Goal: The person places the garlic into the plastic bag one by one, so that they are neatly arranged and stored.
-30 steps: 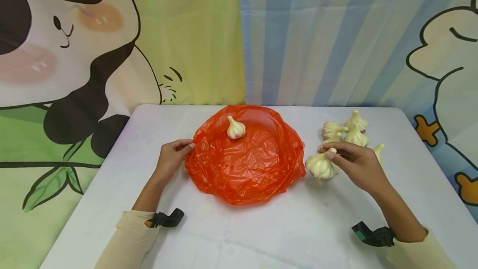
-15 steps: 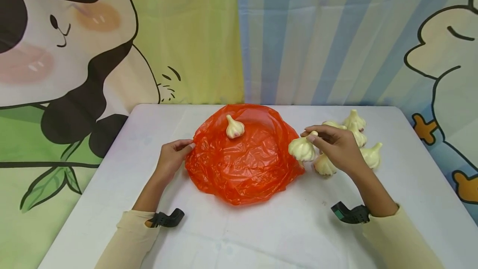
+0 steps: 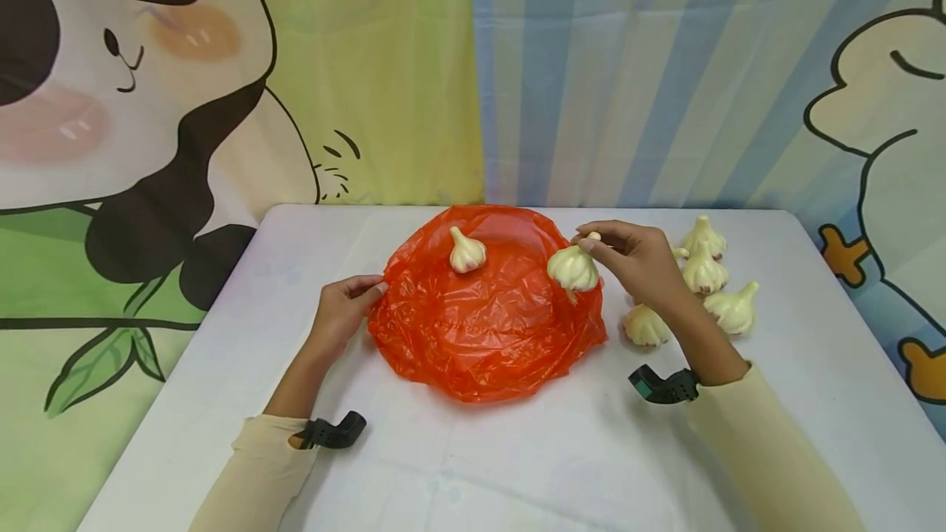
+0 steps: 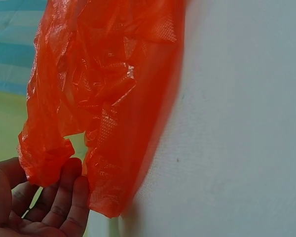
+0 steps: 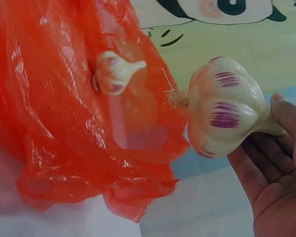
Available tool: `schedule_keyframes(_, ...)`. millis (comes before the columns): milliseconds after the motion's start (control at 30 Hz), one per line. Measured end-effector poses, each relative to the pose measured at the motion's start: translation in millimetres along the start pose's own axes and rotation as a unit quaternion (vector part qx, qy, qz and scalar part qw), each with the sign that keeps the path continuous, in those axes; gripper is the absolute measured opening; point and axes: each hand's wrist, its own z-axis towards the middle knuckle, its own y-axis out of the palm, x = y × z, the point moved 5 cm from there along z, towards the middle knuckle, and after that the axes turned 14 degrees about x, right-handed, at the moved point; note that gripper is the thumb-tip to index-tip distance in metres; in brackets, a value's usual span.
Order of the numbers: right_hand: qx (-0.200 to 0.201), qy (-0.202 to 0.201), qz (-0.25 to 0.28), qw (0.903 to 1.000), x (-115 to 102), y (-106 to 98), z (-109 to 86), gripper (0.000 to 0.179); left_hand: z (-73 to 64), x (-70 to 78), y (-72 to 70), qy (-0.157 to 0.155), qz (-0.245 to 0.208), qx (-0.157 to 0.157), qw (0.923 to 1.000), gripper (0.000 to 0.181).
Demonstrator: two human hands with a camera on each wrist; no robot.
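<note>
My right hand (image 3: 628,257) pinches a garlic bulb (image 3: 573,269) by its stem, over the right side of a red plastic bag (image 3: 488,335). Purple streaks and a tuft of dry roots show on this bulb in the right wrist view. Spread wide on the table, the bag has a crumpled rim and holds another garlic bulb (image 3: 467,250) near its back. At the left rim, my left hand (image 3: 343,310) pinches the bag's edge between thumb and fingers. The left wrist view shows those fingers (image 4: 69,192) against the red plastic.
Several more garlic bulbs (image 3: 732,310) lie on the white table (image 3: 473,466) at the right, partly hidden behind my right hand and forearm. A curtain (image 3: 399,80) printed with cartoon animals hangs behind the table's far edge.
My right hand has lifted the garlic bulb from beside the others and carried it left and toward the back, over the bag. The left hand stays at the bag's edge.
</note>
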Motion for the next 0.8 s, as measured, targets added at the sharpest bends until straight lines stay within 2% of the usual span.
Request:
schedule_keyframes(233, -0.015, -0.007, -0.049, 0.9986, 3.6, 12.9, 20.0, 0.028, 1.7, -2.4, -1.3, 0.001, 0.001, -0.002, 1.0000, 0.035)
schedule_keyframes(600, -0.038, -0.006, -0.066, 0.9971, 1.7, 38.8, 37.5, 0.029, 1.4, 0.7, 2.9, 0.011, -0.007, -0.003, 0.9999, 0.031)
schedule_keyframes(800, -0.058, -0.025, -0.074, 0.9953, -1.2, 56.2, 48.7, 0.026, 2.1, -1.2, 2.7, 0.011, 0.000, -0.003, 0.9999, 0.033)
